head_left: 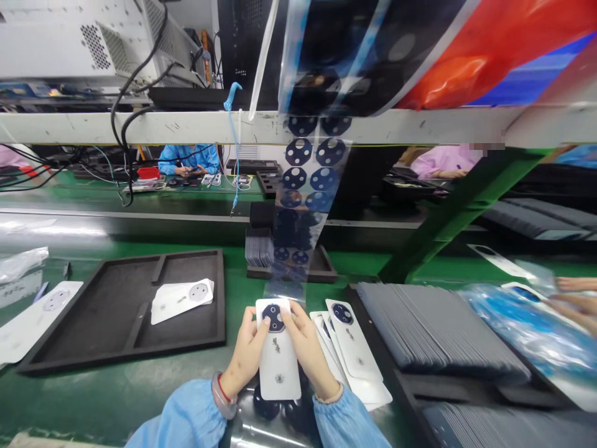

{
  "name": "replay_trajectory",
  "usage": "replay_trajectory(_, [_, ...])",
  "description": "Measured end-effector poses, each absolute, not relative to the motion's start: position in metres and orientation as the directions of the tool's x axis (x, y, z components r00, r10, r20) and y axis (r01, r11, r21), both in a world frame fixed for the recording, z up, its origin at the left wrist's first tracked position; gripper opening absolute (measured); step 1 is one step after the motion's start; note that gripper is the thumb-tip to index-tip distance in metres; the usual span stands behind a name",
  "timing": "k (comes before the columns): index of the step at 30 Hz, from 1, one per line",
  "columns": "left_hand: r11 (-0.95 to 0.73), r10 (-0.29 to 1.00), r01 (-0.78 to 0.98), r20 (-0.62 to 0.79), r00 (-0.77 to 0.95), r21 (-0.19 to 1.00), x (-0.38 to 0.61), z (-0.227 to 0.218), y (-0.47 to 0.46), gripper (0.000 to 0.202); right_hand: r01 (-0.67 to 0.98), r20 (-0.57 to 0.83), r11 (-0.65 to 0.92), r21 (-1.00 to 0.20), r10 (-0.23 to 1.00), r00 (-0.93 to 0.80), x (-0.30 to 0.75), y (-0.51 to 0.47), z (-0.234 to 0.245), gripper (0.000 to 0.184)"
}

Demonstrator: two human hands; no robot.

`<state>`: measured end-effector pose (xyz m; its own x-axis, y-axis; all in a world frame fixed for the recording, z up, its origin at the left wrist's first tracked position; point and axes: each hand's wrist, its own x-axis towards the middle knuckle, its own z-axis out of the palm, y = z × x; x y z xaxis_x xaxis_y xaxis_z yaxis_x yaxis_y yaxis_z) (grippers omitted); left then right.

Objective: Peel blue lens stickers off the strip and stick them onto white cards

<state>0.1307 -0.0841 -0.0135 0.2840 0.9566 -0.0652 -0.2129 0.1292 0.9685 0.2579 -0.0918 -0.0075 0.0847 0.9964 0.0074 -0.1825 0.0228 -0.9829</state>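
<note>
A white phone back cover with a dark round camera patch at its top is held upright between both hands. My left hand grips its left edge, thumb on the patch. My right hand grips the right edge, its thumb also at the patch. A clear strip of dark round stickers hangs from the shelf behind the cover. Just right of my right hand lie several white covers with dark patches, overlapping. Left of my left hand, a few white covers with pale camera areas lie in a black tray.
A black tray at right holds rows of thin grey sheets. Beyond it, another person's hand is near blue plastic wrap. A white shelf beam crosses above, with cables hanging. A green slanted post stands at right.
</note>
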Motion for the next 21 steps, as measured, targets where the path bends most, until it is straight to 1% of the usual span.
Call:
replay_trajectory(1, [0.124,0.963,-0.236,-0.060,0.262,0.964,0.131,-0.013,-0.083,0.036,-0.155,0.021,0.028,-0.988,0.999,0.049,0.259,-0.092,-0.010,0.045])
replay_trajectory(3, [0.108,0.972,-0.259,-0.047,0.230,0.960,0.131,-0.013,-0.079,0.036,-0.049,0.067,0.068,-0.997,0.998,0.018,0.261,-0.093,-0.014,0.059])
replay_trajectory(6, [0.105,0.976,-0.243,-0.053,0.211,0.964,0.130,-0.014,-0.075,0.042,0.217,0.139,0.128,-0.968,0.990,0.036,0.256,-0.102,-0.019,0.085])
replay_trajectory(9, [0.101,0.985,-0.247,-0.062,0.161,0.964,0.131,-0.016,-0.075,0.046,0.519,0.190,0.139,-0.843,0.981,0.046,0.247,-0.116,-0.019,0.115])
replay_trajectory(10, [0.095,0.988,-0.253,-0.059,0.146,0.963,0.131,-0.016,-0.075,0.046,0.595,0.208,0.147,-0.790,0.977,0.035,0.245,-0.120,-0.019,0.119])
replay_trajectory(11, [0.090,0.988,-0.255,-0.054,0.146,0.963,0.132,-0.016,-0.074,0.046,0.651,0.228,0.160,-0.742,0.973,0.020,0.245,-0.124,-0.019,0.117])
replay_trajectory(13, [0.084,0.981,-0.214,-0.043,0.191,0.973,0.131,-0.014,-0.071,0.040,0.706,0.291,0.199,-0.679,0.957,0.011,0.249,-0.128,-0.019,0.102])
replay_trajectory(15, [-0.001,0.982,-0.066,0.013,0.188,0.998,0.122,-0.010,-0.062,0.030,0.715,0.368,0.223,-0.662,0.929,0.051,0.264,-0.129,-0.021,0.087])
replay_trajectory(17, [-0.135,0.989,0.148,0.124,0.080,0.980,0.101,-0.003,-0.046,0.026,0.715,0.418,0.204,-0.669,0.898,0.134,0.290,-0.130,-0.025,0.081])
replay_trajectory(18, [-0.174,0.984,0.237,0.178,0.004,0.956,0.086,0.000,-0.036,0.027,0.721,0.427,0.175,-0.670,0.886,0.182,0.305,-0.130,-0.028,0.080])
replay_trajectory(19, [-0.181,0.978,0.276,0.202,-0.048,0.944,0.069,0.002,-0.026,0.032,0.731,0.427,0.139,-0.667,0.877,0.222,0.320,-0.131,-0.031,0.081])
replay_trajectory(20, [-0.188,0.969,0.341,0.231,-0.089,0.921,0.049,0.002,-0.016,0.040,0.749,0.426,0.108,-0.654,0.871,0.246,0.334,-0.132,-0.036,0.082])
replay_trajectory(21, [-0.201,0.953,0.527,0.290,-0.090,0.826,0.030,0.001,-0.008,0.052,0.769,0.424,0.082,-0.634,0.868,0.258,0.346,-0.134,-0.041,0.082])
